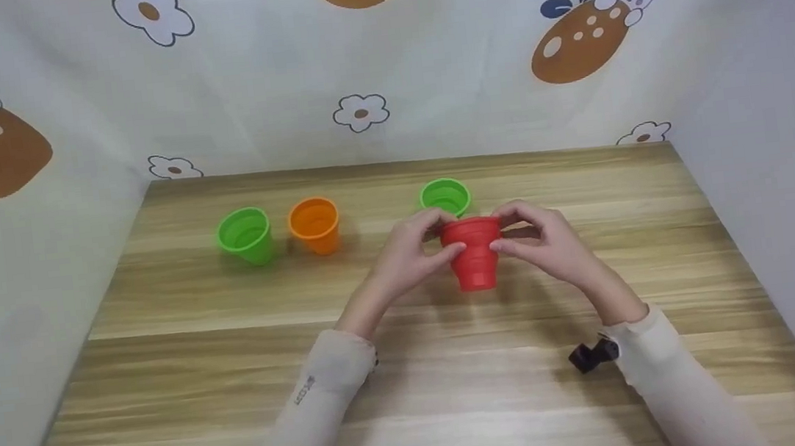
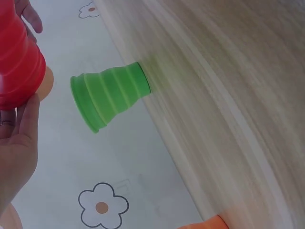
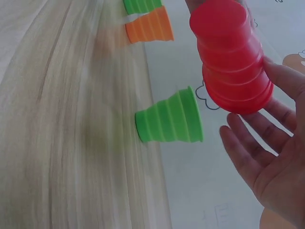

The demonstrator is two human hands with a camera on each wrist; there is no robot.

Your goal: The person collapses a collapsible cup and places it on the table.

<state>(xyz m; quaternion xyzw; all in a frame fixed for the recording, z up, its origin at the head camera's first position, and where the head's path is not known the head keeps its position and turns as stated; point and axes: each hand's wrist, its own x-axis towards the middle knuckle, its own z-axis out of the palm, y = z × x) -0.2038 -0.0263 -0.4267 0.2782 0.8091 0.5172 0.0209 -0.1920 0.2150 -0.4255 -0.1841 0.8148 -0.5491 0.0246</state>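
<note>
Both hands hold a red ribbed cup (image 1: 475, 255) between them, lifted over the table with its wide rim up and its narrow base down. My left hand (image 1: 415, 247) grips its left side, thumb on the near wall and fingers behind the rim. From the right, my right hand (image 1: 547, 240) pinches the cup the same way; in the right wrist view its lower fingers (image 3: 245, 157) spread off the wall. Just behind the red cup stands a green cup (image 1: 444, 192), upright and partly covered by it in the head view.
An orange cup (image 1: 314, 221) and another green cup (image 1: 248, 233) stand upright at the back left of the wooden table (image 1: 237, 387). A white printed curtain (image 1: 264, 82) hangs along the back and sides. A small black device (image 1: 594, 355) sits at the right wrist.
</note>
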